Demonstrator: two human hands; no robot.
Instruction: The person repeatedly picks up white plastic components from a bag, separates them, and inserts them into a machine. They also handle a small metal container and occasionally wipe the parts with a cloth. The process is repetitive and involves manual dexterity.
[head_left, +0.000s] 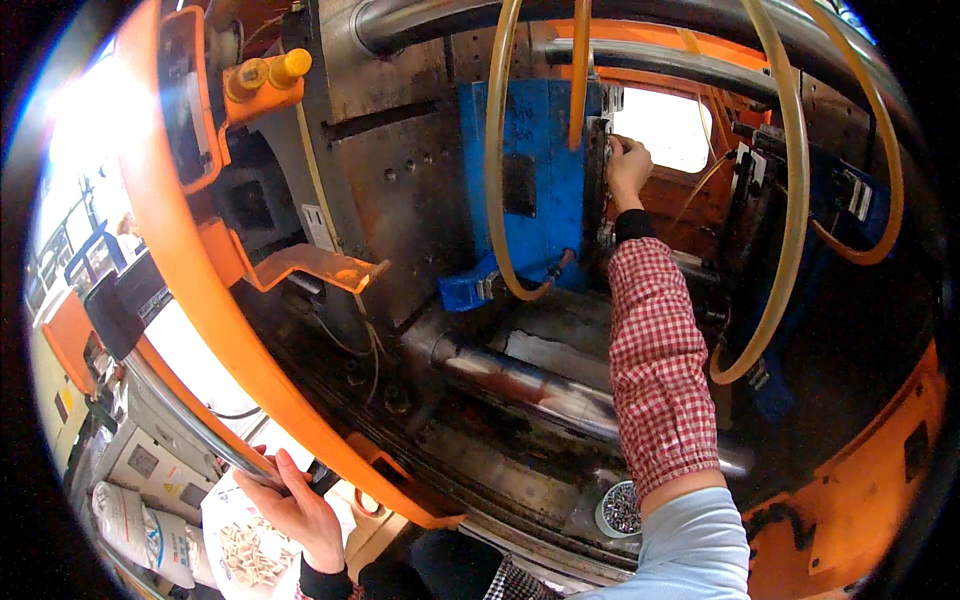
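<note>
My right arm, in a red-and-white checked sleeve cover, reaches into a large moulding machine. My right hand [628,168] is at the inner face of the blue mould half [545,170], fingers bent and pressed together. Whatever they hold is hidden or too small to name. At lower left, my left hand [302,508] is closed round the lower end of a steel door handle [185,405]. This handle runs along the orange door frame [240,330]. Facing the first mould half, a second blue mould half [840,190] stands in shadow on the right.
Yellowish hoses [793,190] loop down beside my right arm. A thick steel bar [530,375] crosses below the moulds. A cup of small metal pieces [620,508] stands near my right elbow. Pale small parts [255,550] fill a white bag by my left hand. An orange bracket [320,265] juts inward.
</note>
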